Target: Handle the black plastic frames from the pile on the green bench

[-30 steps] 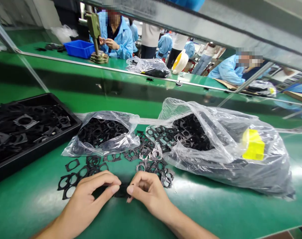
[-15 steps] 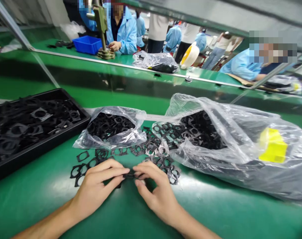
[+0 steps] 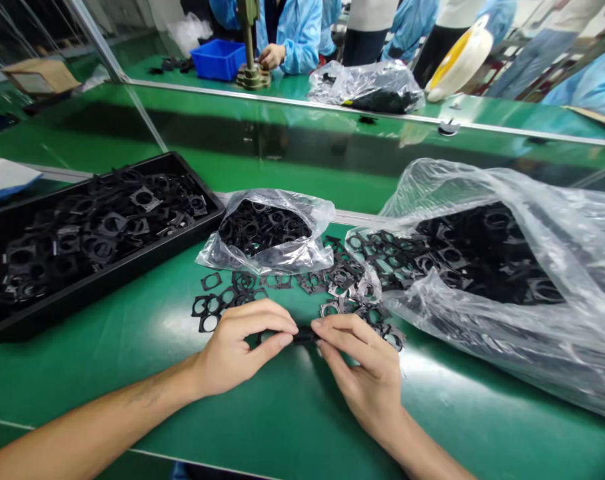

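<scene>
Between the fingertips of both hands is a small black part (image 3: 305, 335), seen nearly edge-on above the green table. My left hand (image 3: 247, 340) pinches its left end with thumb and fingers. On its right end, the thumb and fingers of my right hand (image 3: 360, 357) are closed. Just beyond the hands lie loose black square frames with round holes (image 3: 211, 304), some partly hidden by my fingers. More such frames (image 3: 340, 280) are scattered up to the mouth of a large clear plastic bag (image 3: 432, 287).
A black tray (image 3: 132, 260) full of similar frames stands at left. Behind the hands sits a smaller clear bag (image 3: 210, 253) of them. A metal rail (image 3: 282, 99) and glass panel cross the bench. Beyond are a blue bin (image 3: 217, 60) and a co-worker's hand (image 3: 272, 57).
The view has swung left and down, so the bench items appear shifted right and upward. Right fingers, spread apart before, now close on the black part's end; the left hand still pinches it.
</scene>
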Demonstrator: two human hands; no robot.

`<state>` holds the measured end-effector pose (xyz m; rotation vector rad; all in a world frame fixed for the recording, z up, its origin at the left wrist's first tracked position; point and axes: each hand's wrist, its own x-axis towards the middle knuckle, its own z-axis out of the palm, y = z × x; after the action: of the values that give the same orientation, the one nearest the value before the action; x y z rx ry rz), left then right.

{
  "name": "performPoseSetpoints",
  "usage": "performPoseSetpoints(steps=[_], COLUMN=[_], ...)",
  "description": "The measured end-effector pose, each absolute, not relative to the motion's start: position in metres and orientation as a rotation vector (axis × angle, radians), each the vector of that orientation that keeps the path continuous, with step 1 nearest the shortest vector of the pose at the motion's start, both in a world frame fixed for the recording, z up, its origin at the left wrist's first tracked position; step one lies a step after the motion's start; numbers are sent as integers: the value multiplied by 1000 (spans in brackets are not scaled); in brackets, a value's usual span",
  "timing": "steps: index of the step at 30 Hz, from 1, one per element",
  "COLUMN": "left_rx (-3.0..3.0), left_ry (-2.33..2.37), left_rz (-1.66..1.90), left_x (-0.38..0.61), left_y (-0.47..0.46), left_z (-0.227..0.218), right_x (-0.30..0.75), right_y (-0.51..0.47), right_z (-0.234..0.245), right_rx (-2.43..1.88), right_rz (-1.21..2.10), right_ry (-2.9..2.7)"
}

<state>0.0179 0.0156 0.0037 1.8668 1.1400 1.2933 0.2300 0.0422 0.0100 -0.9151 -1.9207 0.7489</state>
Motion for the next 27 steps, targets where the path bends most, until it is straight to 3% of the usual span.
performPoseSetpoints(steps=[12, 27], left_rx=[2234, 2091], left_ry=[1011, 1273], left_rz=[1303, 1377], left_x=[17, 18], left_y=[11, -5], left_z=[5, -31], right_x=[231, 232], right_y=[39, 20], right_z=[14, 7], right_rx=[-951, -1110], right_rz=[942, 1193], right_ry=[-1796, -1603])
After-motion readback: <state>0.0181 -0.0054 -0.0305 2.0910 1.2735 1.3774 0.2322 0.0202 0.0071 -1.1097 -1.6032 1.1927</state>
